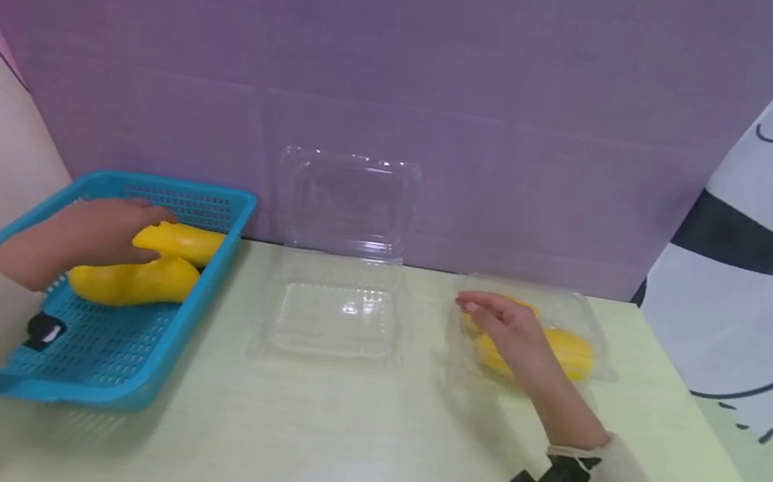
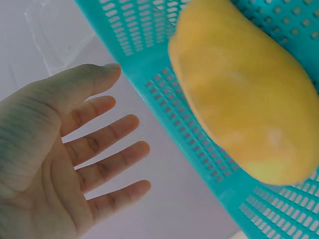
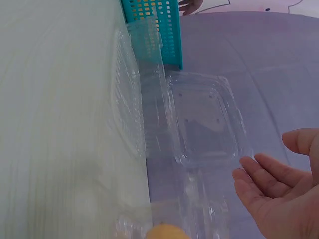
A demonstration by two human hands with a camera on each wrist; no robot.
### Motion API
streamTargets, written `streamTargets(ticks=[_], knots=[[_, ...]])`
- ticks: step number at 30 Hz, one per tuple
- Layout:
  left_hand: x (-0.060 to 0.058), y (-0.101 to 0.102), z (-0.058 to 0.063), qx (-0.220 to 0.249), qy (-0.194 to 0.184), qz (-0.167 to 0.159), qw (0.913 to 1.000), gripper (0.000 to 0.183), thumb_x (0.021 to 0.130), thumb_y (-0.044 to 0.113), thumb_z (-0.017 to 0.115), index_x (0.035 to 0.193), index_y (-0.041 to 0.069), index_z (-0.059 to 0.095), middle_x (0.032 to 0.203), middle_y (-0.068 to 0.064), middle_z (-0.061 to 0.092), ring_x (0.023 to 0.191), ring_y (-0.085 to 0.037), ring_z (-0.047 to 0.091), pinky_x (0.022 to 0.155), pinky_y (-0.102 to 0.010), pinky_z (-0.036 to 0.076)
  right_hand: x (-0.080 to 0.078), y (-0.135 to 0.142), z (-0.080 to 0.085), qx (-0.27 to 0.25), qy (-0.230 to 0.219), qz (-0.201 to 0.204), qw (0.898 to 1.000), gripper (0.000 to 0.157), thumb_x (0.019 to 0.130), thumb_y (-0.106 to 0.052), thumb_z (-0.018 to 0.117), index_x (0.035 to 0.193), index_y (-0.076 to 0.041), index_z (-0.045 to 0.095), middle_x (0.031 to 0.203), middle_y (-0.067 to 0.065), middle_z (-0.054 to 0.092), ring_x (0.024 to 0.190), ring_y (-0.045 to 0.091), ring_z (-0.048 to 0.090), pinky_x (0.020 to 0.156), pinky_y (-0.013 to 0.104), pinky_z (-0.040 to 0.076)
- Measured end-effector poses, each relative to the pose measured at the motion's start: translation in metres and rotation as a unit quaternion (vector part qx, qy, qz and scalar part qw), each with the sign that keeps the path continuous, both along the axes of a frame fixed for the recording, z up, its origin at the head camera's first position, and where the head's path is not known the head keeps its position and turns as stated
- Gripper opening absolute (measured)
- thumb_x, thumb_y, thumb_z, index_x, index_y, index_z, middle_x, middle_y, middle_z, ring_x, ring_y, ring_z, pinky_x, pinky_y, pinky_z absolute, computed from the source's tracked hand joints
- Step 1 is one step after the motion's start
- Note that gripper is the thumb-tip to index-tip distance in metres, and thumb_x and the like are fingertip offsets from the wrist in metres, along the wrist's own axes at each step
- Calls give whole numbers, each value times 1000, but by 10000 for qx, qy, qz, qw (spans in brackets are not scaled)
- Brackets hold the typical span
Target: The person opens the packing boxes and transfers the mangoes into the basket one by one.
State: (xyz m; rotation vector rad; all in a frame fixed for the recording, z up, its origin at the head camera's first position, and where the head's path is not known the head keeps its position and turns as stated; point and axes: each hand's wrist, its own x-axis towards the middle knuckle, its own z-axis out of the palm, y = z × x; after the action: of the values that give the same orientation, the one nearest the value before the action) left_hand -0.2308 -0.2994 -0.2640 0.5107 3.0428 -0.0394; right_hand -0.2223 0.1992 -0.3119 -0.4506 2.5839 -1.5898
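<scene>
My left hand (image 1: 107, 230) hovers over the blue basket (image 1: 160, 374), fingers spread and nothing gripped. Beneath and beside its fingertips lie a lumpy, mango-like yellow fruit (image 1: 145, 280) and a longer yellow fruit (image 1: 192, 244). In the left wrist view the mango-like fruit (image 2: 244, 94) fills the right side, apart from the fingers (image 2: 119, 152). Over the right-hand clear plastic box (image 1: 590, 315) is my right hand (image 1: 511, 337), its fingers loosely bent and holding nothing. Ridged yellow fruit (image 1: 569, 354) lies in that box, partly hidden by the hand.
Between basket and right-hand box stands another clear plastic box (image 1: 335, 326), its lid (image 1: 352, 206) raised against the purple backdrop (image 1: 400, 58). All three are on a pale table (image 1: 293, 445). A panda-print cloth (image 1: 763, 309) hangs along the right side.
</scene>
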Motion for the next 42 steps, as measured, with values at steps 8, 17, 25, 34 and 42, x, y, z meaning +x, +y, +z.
streamTargets(ticks=[8,17,25,34,42], knots=[[0,30,9,-139,244,-220,9994,53,88,23,66,131,-3,50,131,-28,52,120,-47,47,97,-61,41,1,24,5,208,-33,-487,9986,46,99,-33,47,131,-1,53,136,19,53,125,32,48,106,48,39],[-1,61,14,232,350,-314,9986,50,88,22,66,132,3,51,134,-21,53,121,-40,49,97,-57,43,-3,55,3,291,308,-945,9946,49,99,-34,46,131,3,51,120,1,61,105,3,55,98,20,44],[-6,94,20,298,315,-599,9973,48,90,24,63,134,8,51,132,-15,56,116,-34,54,93,-51,48,-9,83,-2,29,497,-1264,9907,43,99,-29,47,129,2,53,118,-10,59,93,-14,53,83,7,48],[-12,124,25,338,199,-802,9960,55,90,26,64,139,9,45,140,-14,50,124,-34,49,98,-51,46,-10,116,-4,-731,361,-1542,9847,30,98,-23,49,122,-9,60,98,-31,57,90,-13,54,76,3,47],[-11,144,30,398,118,-1029,9938,56,89,27,65,140,12,45,140,-11,50,122,-31,52,95,-47,49,-4,141,-11,-1023,421,-1829,9769,19,97,-24,50,110,-27,63,95,-29,59,91,-11,52,77,1,43]])
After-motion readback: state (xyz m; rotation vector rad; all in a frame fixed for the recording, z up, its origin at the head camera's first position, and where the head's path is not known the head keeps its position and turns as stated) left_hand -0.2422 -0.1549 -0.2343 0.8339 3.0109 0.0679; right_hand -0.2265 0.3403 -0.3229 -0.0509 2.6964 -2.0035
